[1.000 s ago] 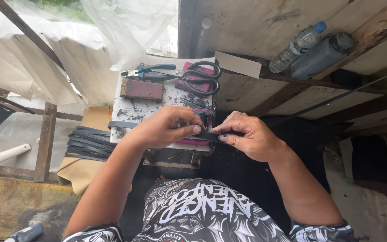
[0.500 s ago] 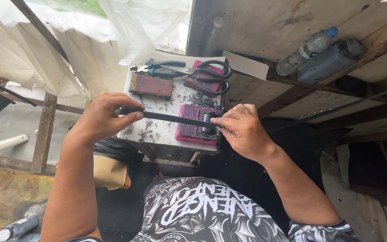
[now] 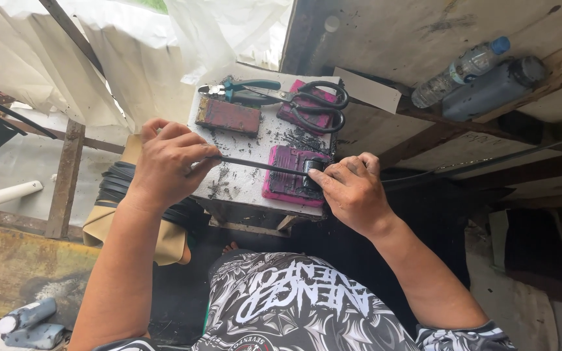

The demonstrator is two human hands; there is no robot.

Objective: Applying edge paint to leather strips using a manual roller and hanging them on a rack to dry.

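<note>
Since half a second ago my left hand has pulled a little further out to the left, and the black strip between my hands is drawn taut and straight across the counter. A second ago both hands were bunched together near the middle.

My left fingers are pinched shut on the strip's left end; the end itself is buried inside the grip, so I can't see how much sticks out. My right hand presses down on the strip's other end over the magenta block at the counter's front right. Its fingers are curled closed on a small dark piece, whose shape I can't make out. To the right of that hand a dark line runs on toward the frame edge; whether it is the same strip I can't tell.

Black crumbs litter the white top. At the back lie a dark red block, pliers and black-handled scissors resting on another magenta block, partly covered by them.

The counter is small: my left hand hangs off its left edge, my right sits at its front right corner. Open room is left of the counter, above a coil of black strips half hidden by my forearm. Two bottles lie on the wooden shelf to the right, well apart.
</note>
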